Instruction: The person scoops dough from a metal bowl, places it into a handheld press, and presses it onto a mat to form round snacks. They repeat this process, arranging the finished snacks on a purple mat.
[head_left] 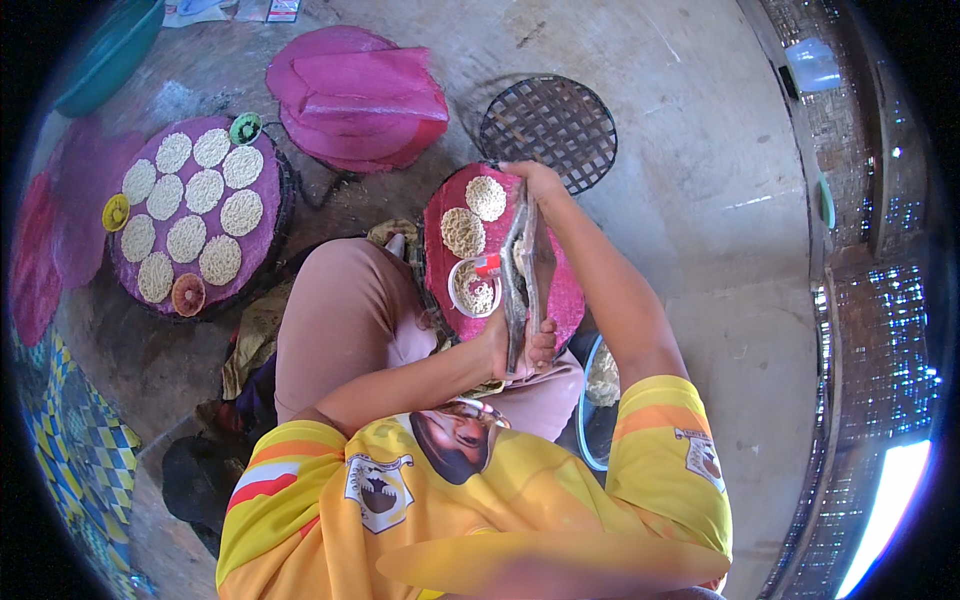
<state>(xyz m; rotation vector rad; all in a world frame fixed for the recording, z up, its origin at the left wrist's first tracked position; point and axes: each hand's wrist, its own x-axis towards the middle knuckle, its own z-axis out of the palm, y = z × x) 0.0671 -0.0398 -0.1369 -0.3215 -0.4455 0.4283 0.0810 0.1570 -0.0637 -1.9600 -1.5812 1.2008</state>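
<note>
A long wooden hand press (530, 265), made of two boards, is gripped at both ends. My left hand (522, 352) wraps its near end, and the fingers of my right hand (535, 178) close over its far end. Beside the boards, a white ring mould (474, 289) with pale strands inside sits over the pink cloth of a round tray (455, 195). A red piece (487, 265) lies between ring and press; its link to them is unclear. Two flat rounds of pale strands, one farther off (486, 198) and one nearer (462, 232), lie on this cloth.
At left, a round pink-covered tray (208, 165) bears several pale rounds, with small green (245, 128), yellow (116, 212) and brown (188, 295) moulds at its rim. Folded pink cloths (355, 100) and a woven black rack (550, 130) lie beyond. A blue-rimmed basin (584, 425) stands near my right elbow.
</note>
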